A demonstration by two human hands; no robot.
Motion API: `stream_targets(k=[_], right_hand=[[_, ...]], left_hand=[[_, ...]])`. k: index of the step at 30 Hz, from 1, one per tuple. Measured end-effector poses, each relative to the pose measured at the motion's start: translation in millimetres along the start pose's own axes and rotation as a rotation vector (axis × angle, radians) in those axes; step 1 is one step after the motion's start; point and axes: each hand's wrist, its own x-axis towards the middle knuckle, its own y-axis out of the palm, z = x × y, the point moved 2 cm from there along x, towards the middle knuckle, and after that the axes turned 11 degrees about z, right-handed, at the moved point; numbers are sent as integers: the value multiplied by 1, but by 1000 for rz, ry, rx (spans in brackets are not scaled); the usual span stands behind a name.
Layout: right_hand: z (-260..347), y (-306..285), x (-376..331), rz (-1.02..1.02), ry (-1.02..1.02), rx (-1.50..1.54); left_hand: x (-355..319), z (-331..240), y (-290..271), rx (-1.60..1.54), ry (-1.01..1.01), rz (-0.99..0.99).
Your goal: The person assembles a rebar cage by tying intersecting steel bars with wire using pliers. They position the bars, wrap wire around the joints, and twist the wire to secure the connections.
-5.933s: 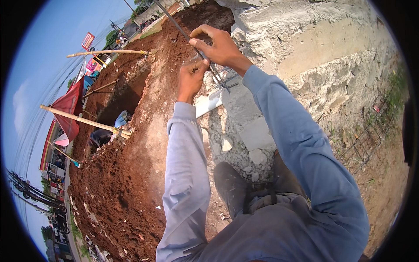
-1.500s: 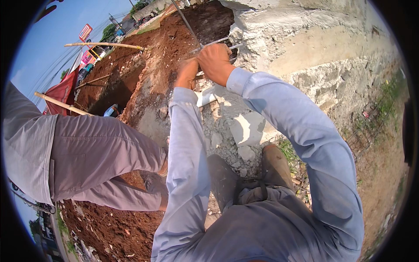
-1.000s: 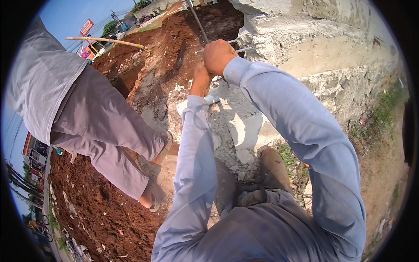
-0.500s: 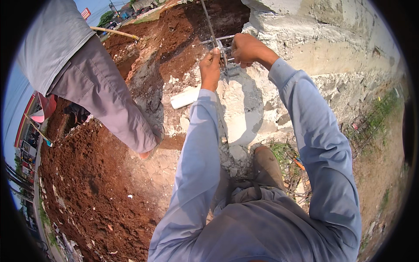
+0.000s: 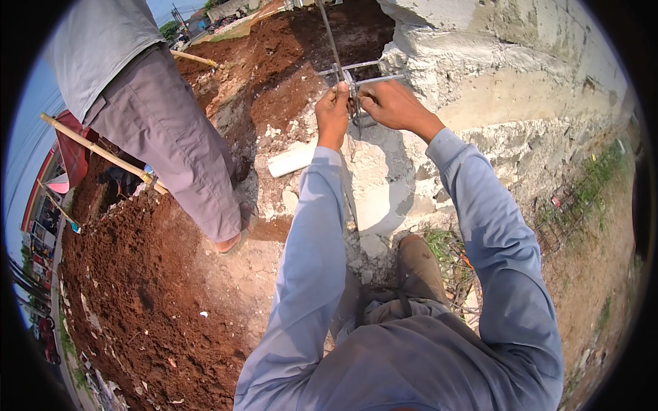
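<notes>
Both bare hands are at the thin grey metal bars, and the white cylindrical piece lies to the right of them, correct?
Not quite: the white cylindrical piece lies to the left of the left hand and right hand, as the head view shows. Both are indeed at the thin grey metal bars.

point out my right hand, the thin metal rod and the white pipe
right hand [image 5: 395, 103]: head view, back of the hand
thin metal rod [image 5: 330, 35]: head view, upper shaft
white pipe [image 5: 290, 159]: head view, middle of its side

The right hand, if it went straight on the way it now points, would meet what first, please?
The right hand would likely meet the metal bars first, then the left hand; depth is unclear.
</notes>
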Motion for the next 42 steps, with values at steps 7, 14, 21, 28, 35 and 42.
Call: stream_targets(k=[7,14,21,28,35,42], right_hand=[[7,2,3,-64,288,314],[22,42,-3,-295,359,955],[-12,24,-27,-188,53,396],[-66,-23,-194,-135,333,526],[-219,100,-528,6,1344,235],[-197,270,-607,742,1341,34]], left_hand=[[3,10,4,2,105,-23],[0,10,7,-251,-6,26],[10,13,6,12,49,-8],[5,20,5,-6,88,-28],[9,16,0,-79,61,-5],[20,22,-26,-44,27,5]])
